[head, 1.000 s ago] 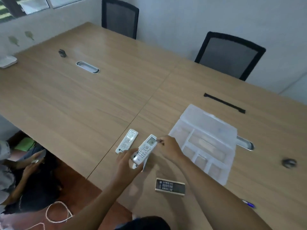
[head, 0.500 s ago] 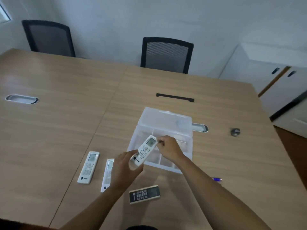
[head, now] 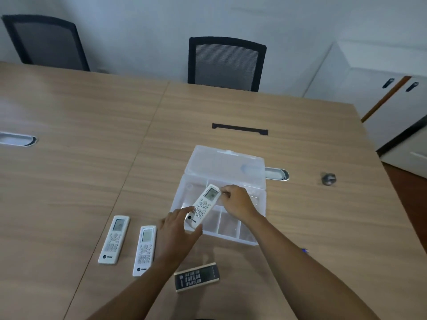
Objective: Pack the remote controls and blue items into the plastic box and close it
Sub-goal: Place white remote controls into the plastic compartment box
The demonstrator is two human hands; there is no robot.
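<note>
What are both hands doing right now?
Left hand: closed on the lower end of the white rectangular remote control.
Right hand: pinching the same remote's upper end over the open clear plastic box.

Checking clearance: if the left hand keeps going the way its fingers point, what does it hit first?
Likely the white remote the left hand already holds, then the plastic box beneath it; depth is unclear.

Wooden table [head: 69,172]: plastic box [head: 251,240], three remotes [head: 113,239], blue item [head: 305,250].
</note>
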